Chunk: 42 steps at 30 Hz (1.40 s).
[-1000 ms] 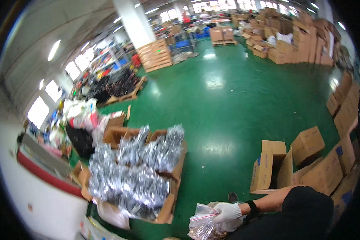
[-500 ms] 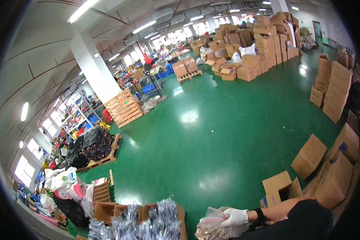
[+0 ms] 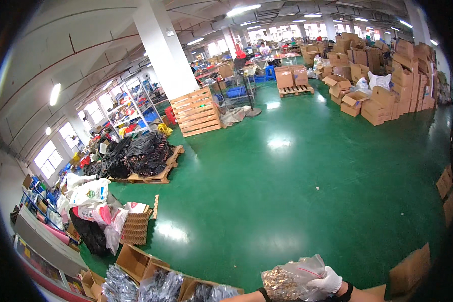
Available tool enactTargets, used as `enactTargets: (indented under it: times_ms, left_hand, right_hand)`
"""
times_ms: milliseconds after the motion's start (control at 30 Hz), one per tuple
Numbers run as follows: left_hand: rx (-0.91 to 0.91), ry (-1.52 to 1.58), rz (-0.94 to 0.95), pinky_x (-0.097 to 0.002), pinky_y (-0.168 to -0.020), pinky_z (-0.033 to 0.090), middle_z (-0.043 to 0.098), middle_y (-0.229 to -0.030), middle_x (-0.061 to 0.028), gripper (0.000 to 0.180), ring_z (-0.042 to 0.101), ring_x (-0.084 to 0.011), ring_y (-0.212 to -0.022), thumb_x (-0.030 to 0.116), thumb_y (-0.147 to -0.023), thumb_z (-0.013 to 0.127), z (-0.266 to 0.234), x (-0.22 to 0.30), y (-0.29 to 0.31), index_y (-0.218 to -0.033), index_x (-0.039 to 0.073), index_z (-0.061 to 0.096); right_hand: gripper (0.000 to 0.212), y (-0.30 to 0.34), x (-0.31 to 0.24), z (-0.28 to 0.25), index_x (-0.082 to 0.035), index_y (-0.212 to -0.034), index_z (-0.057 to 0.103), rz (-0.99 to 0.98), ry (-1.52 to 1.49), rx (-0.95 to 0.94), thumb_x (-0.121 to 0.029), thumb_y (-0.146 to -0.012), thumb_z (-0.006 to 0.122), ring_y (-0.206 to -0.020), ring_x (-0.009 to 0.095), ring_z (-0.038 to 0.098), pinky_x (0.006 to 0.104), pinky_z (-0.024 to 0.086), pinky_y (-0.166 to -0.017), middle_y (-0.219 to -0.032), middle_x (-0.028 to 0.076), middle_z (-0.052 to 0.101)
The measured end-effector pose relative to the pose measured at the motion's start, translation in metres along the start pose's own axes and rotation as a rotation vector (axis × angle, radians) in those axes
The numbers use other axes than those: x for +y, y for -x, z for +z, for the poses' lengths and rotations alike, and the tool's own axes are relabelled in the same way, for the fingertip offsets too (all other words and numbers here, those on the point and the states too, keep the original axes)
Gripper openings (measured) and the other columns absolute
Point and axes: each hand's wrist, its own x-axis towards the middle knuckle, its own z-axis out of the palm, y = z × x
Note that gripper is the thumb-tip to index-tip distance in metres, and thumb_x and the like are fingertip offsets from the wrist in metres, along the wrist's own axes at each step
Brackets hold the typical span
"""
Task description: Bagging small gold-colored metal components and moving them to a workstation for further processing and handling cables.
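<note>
A clear plastic zip bag point(image 3: 288, 280) full of small gold-brown pieces is held up at the lower edge of the head view. My right hand point(image 3: 328, 282), in a white glove, is closed on the bag's top right part. From the left, my left forearm point(image 3: 245, 297) with a black band at the wrist reaches to the bag's lower left side. The left hand itself is hidden by the bag, so its fingers do not show. Left of the bag stand open cardboard boxes point(image 3: 135, 258) with grey plastic-wrapped goods point(image 3: 161, 287) in them.
Green floor point(image 3: 246, 201) stretches ahead. Egg-crate trays point(image 3: 135, 227) and filled sacks point(image 3: 89, 193) stand at the left, before a pallet of black bundles point(image 3: 141, 153). Upright pallets point(image 3: 195, 111) lean by a white pillar point(image 3: 167, 55). Stacked cartons point(image 3: 402, 75) fill the far right; cardboard point(image 3: 410, 269) stands nearby.
My view has swung to the right and levelled. The bag in my right hand is raised further into view, and my left forearm has come in beside it.
</note>
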Motion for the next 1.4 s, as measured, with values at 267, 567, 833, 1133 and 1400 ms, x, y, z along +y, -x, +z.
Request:
enactTargets:
  times_ms: [267,567,833,1133,1400]
  left_hand:
    - [0.071,-0.053,-0.051,-0.0424,-0.12,0.037,0.044,-0.158,-0.0126,0.078,0.048,-0.0282,-0.14,0.06,-0.101,0.052,-0.17,0.011,-0.162,-0.158,0.01,0.035]
    - [0.145,-0.073,-0.042,-0.042,-0.121,0.036,0.044,-0.158,-0.0123,0.077,0.048,-0.0278,-0.14,0.059,-0.101,0.052,-0.363,0.072,-0.344,-0.159,0.011,0.035]
    - [0.091,-0.086,-0.014,-0.0417,-0.121,0.036,0.044,-0.158,-0.0121,0.077,0.048,-0.0275,-0.14,0.059,-0.101,0.053,-0.547,0.081,-0.535,-0.159,0.012,0.035]
    - [-0.094,-0.011,0.012,-0.0413,-0.121,0.036,0.044,-0.158,-0.0118,0.076,0.048,-0.0271,-0.14,0.058,-0.101,0.054,-0.742,0.105,-0.753,-0.159,0.013,0.034]
    - [-0.065,-0.315,-0.005,-0.0406,-0.108,0.041,0.053,-0.139,-0.0094,0.055,0.055,-0.0246,-0.125,0.041,-0.097,0.062,-0.884,0.169,-0.994,-0.143,0.015,0.046]
  right_hand:
    - [0.035,-0.232,-0.053,-0.108,-0.002,-0.122,0.073,0.074,0.214,-0.073,-0.01,-0.088,0.076,-0.09,0.008,0.064,0.0279,0.053,-0.082,-0.101,0.001,0.075]
    - [0.034,-0.491,-0.213,-0.199,-0.003,-0.11,0.074,0.037,0.259,-0.286,-0.028,-0.088,0.074,-0.079,0.009,0.058,0.0318,0.052,-0.075,-0.083,0.001,0.069]
    - [0.032,-0.725,-0.258,-0.301,0.0,-0.106,0.073,0.04,0.343,-0.319,-0.027,-0.089,0.075,-0.08,0.009,0.056,0.0312,0.051,-0.076,-0.084,-0.001,0.067]
    - [0.034,-0.911,-0.389,-0.403,0.0,-0.116,0.075,-0.06,0.035,-0.071,-0.017,-0.088,0.081,-0.087,0.008,0.062,0.0272,0.052,-0.082,-0.099,0.001,0.074]
    - [0.042,-1.12,-0.461,-0.552,0.002,-0.125,0.07,0.044,0.017,-0.051,-0.017,-0.088,0.081,-0.111,0.014,0.066,0.0306,0.051,-0.099,-0.121,0.007,0.072]
